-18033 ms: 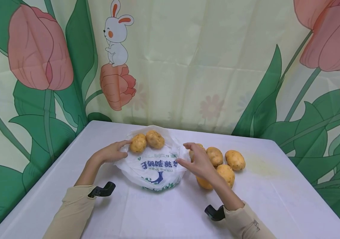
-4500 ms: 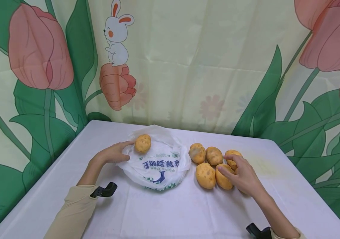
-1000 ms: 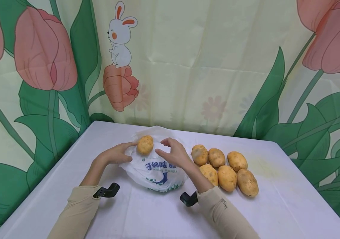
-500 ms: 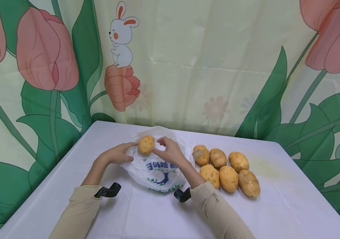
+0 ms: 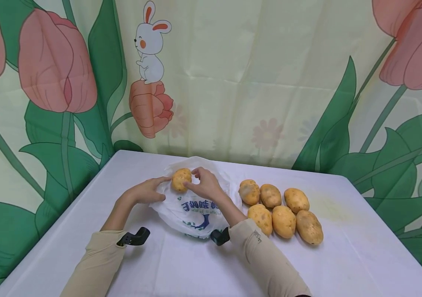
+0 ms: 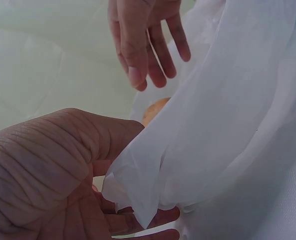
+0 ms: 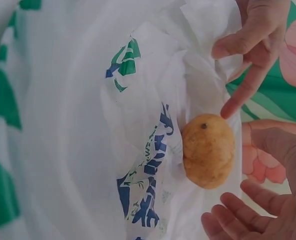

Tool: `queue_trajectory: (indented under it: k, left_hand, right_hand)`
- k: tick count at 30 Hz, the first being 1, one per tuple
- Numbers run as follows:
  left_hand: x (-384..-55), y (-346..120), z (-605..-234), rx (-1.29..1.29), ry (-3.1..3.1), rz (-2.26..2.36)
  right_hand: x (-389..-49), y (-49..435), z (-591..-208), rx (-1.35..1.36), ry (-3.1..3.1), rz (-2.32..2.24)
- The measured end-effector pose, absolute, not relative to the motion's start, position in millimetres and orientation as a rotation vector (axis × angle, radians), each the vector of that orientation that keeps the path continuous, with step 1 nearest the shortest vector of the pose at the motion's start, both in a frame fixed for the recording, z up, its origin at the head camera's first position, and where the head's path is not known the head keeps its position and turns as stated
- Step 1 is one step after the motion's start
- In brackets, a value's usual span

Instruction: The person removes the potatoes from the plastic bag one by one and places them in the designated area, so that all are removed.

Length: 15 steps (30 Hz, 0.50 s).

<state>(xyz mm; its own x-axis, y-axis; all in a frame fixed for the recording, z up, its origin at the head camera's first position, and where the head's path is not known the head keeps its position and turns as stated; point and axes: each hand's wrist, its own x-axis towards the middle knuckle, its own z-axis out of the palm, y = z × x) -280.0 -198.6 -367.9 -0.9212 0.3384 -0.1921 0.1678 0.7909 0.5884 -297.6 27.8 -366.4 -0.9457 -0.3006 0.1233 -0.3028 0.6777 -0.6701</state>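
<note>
A white plastic bag (image 5: 196,210) with blue and green print lies spread on the table. One potato (image 5: 182,180) rests in its opening, near the left rim; the right wrist view shows that potato (image 7: 208,151) beside the print. My left hand (image 5: 145,191) holds the bag's left rim. In the left wrist view the hand (image 6: 58,170) has the thin plastic between thumb and fingers. My right hand (image 5: 207,185) reaches over the bag with its thumb at the potato's right side. In the right wrist view the fingers (image 7: 242,210) are spread, apart from the potato.
Several potatoes (image 5: 284,222) lie in two rows on the white tablecloth (image 5: 344,255), right of the bag. Behind the table hangs a curtain (image 5: 270,62) printed with tulips and a rabbit.
Eighteen seconds ago two potatoes lay in the bag; one remains there and the right group has one more. Over the last second my right hand has moved left to the potato.
</note>
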Motion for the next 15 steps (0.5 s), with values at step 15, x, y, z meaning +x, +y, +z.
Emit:
queue_trajectory:
  k: [15]
  left_hand:
    - [-280.4,-197.0,-369.2,0.357,2.687,0.855]
  right_hand:
    - [-313.7,15.1,-380.3,0.488,-2.880,1.151]
